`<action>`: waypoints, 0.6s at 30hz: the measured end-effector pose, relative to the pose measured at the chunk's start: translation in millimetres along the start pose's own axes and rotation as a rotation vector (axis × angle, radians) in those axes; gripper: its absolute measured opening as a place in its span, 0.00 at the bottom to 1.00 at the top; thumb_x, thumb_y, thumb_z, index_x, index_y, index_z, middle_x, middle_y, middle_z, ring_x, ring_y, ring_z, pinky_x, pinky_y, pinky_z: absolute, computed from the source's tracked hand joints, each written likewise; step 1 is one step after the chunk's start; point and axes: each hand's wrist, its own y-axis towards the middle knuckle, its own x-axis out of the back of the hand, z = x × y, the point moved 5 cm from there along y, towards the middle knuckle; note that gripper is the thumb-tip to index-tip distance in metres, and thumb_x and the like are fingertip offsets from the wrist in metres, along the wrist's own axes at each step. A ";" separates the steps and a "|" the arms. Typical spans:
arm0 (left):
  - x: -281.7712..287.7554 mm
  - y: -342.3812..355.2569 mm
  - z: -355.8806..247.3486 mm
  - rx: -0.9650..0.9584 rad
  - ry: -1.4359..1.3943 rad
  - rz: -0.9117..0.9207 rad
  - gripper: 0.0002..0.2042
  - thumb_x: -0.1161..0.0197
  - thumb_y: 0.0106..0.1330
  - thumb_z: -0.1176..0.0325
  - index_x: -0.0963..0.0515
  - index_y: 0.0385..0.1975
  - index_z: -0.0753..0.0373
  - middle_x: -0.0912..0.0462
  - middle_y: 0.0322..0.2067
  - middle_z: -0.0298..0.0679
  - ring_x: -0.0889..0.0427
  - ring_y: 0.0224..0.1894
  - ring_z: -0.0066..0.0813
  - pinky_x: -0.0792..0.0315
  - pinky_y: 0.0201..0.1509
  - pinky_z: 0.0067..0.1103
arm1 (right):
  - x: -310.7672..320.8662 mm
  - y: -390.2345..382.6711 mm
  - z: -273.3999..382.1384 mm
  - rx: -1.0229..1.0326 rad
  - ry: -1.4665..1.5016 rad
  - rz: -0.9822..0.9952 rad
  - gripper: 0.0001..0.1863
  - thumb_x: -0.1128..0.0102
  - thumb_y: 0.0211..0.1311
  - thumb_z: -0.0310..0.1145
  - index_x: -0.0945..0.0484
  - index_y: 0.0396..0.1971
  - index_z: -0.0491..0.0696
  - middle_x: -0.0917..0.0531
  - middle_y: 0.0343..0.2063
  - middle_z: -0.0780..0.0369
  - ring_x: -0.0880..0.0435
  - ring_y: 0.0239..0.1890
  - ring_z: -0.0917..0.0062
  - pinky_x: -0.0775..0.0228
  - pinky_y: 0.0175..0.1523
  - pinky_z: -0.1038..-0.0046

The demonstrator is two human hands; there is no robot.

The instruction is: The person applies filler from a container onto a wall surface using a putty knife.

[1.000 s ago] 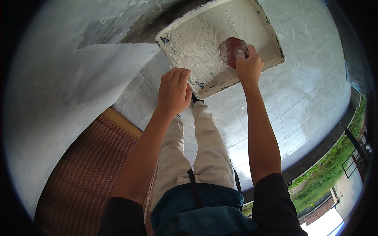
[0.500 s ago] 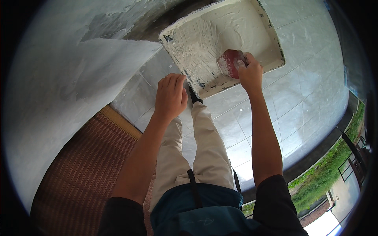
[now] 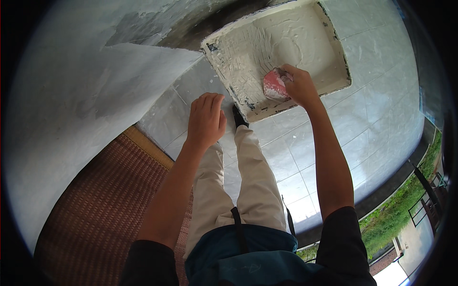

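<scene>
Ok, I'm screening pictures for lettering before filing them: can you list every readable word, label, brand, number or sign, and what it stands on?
Teal cloth at the waist: one light, script-like mark, too faint to read.
Scraper: no lettering visible.
Tray: none visible.
Otherwise, I can make out no readable text.

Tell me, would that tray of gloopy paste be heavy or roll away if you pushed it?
The tray is probably heavy, since thick paste covers much of its inside. It likely won't roll, because its sides look straight. Wet-looking paste could make it slippery.
</scene>
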 end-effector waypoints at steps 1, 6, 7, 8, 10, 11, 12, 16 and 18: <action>0.6 -0.3 2.2 0.012 -0.001 0.006 0.22 0.39 0.54 0.75 0.31 0.52 0.65 0.25 0.47 0.44 0.27 0.55 0.43 0.35 0.59 0.38 | -1.3 4.0 3.2 0.036 0.043 0.030 0.13 0.46 0.59 0.22 0.23 0.44 0.40 0.17 0.35 0.49 0.16 0.40 0.60 0.28 0.47 0.68; 8.4 -2.1 7.1 0.030 -0.013 0.019 0.22 0.41 0.56 0.76 0.31 0.53 0.66 0.26 0.50 0.48 0.28 0.56 0.48 0.36 0.60 0.40 | 2.1 15.3 8.6 -0.132 0.173 0.191 0.14 0.45 0.61 0.23 0.21 0.46 0.39 0.16 0.37 0.54 0.18 0.41 0.68 0.29 0.50 0.71; 13.7 -2.6 7.8 0.041 -0.006 0.027 0.22 0.41 0.56 0.75 0.31 0.53 0.66 0.26 0.50 0.48 0.28 0.56 0.48 0.36 0.60 0.40 | -0.7 12.7 10.5 -0.187 0.298 0.215 0.13 0.46 0.63 0.22 0.22 0.47 0.39 0.16 0.36 0.61 0.21 0.40 0.79 0.31 0.50 0.75; 17.4 -0.7 7.7 0.049 -0.003 0.029 0.22 0.41 0.56 0.75 0.31 0.53 0.66 0.26 0.50 0.48 0.28 0.56 0.48 0.36 0.60 0.40 | -0.4 12.1 10.3 -0.167 0.296 0.206 0.13 0.46 0.63 0.22 0.22 0.47 0.39 0.16 0.36 0.61 0.21 0.40 0.79 0.31 0.50 0.75; 23.6 1.8 5.7 0.047 -0.007 0.020 0.22 0.41 0.55 0.75 0.31 0.53 0.66 0.26 0.50 0.48 0.28 0.57 0.48 0.36 0.60 0.40 | -5.8 7.7 -1.5 -0.251 0.593 0.194 0.16 0.43 0.60 0.24 0.22 0.48 0.38 0.15 0.40 0.59 0.19 0.42 0.78 0.29 0.50 0.73; 31.0 3.0 7.6 0.053 -0.004 0.029 0.22 0.40 0.55 0.75 0.31 0.53 0.66 0.26 0.50 0.48 0.28 0.57 0.48 0.36 0.60 0.40 | -10.0 6.8 0.7 -0.257 0.702 0.169 0.16 0.44 0.61 0.23 0.23 0.49 0.37 0.16 0.40 0.60 0.19 0.41 0.79 0.29 0.49 0.74; 50.0 8.4 -0.6 0.028 0.023 -0.024 0.22 0.40 0.55 0.75 0.31 0.53 0.66 0.26 0.50 0.48 0.28 0.57 0.48 0.36 0.60 0.40 | 3.4 1.2 14.1 -0.238 0.798 0.129 0.16 0.44 0.62 0.23 0.23 0.50 0.37 0.17 0.40 0.61 0.20 0.40 0.80 0.29 0.48 0.76; 57.9 16.4 -3.5 0.018 0.048 -0.051 0.23 0.40 0.55 0.75 0.31 0.53 0.66 0.26 0.51 0.48 0.29 0.58 0.47 0.36 0.61 0.39 | 8.8 -12.2 17.3 -0.305 1.023 0.091 0.15 0.47 0.64 0.19 0.24 0.50 0.38 0.18 0.39 0.63 0.19 0.38 0.82 0.28 0.46 0.79; 78.1 29.1 -5.0 -0.002 0.062 -0.069 0.23 0.40 0.55 0.75 0.31 0.53 0.66 0.26 0.51 0.48 0.29 0.58 0.47 0.36 0.61 0.39 | 22.4 -14.9 25.1 -0.296 1.079 0.043 0.15 0.47 0.64 0.20 0.25 0.51 0.38 0.18 0.40 0.62 0.19 0.40 0.81 0.27 0.48 0.77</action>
